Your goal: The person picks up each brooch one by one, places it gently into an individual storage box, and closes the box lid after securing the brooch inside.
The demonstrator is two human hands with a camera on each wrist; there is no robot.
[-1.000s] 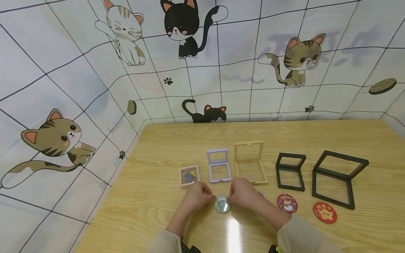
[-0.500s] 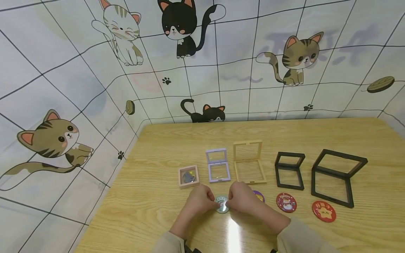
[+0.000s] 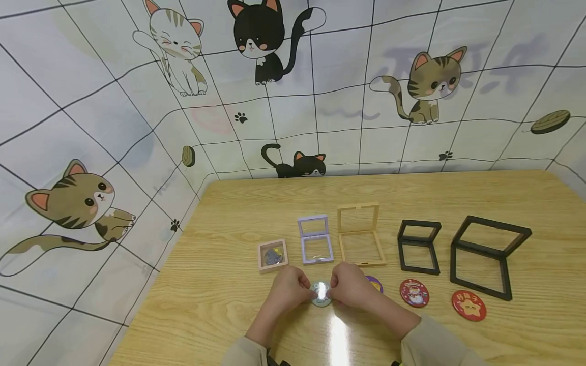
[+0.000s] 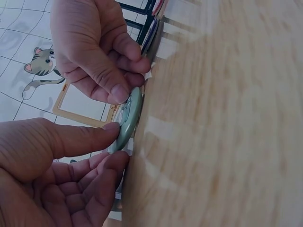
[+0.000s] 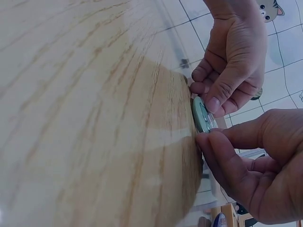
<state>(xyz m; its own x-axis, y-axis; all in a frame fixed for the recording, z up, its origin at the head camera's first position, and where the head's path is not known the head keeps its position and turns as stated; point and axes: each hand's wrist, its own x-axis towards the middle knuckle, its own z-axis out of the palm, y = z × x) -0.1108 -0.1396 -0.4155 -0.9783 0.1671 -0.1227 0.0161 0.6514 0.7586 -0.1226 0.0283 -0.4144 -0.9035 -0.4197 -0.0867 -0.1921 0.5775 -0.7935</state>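
Note:
A round mint-green button badge [image 3: 321, 301] with a glossy face is between my two hands, just above or on the wooden table. My left hand [image 3: 289, 288] pinches its left edge, and in the left wrist view the thumb of the left hand [image 4: 71, 165] presses the face with fingers at the rim. My right hand [image 3: 351, 284] pinches the opposite edge; in the right wrist view the right hand [image 5: 265, 161] has its thumb and forefinger at the rim of the green badge [image 5: 200, 115]. Fingers cover parts of the badge.
Behind the hands stand a pink frame [image 3: 261, 256] with a grey-and-yellow item, an open lilac frame [image 3: 303, 249], an open tan frame [image 3: 381, 251] and two open black frames [image 3: 403, 259] [image 3: 455, 267]. A purple badge [image 3: 375, 282], partly hidden, and red badges [image 3: 414, 293] [image 3: 469, 306] lie right.
Both hands have closed in on the green badge's edges. Its face has tilted slightly, so the glare now covers more of its print. The frames and other badges keep their places.

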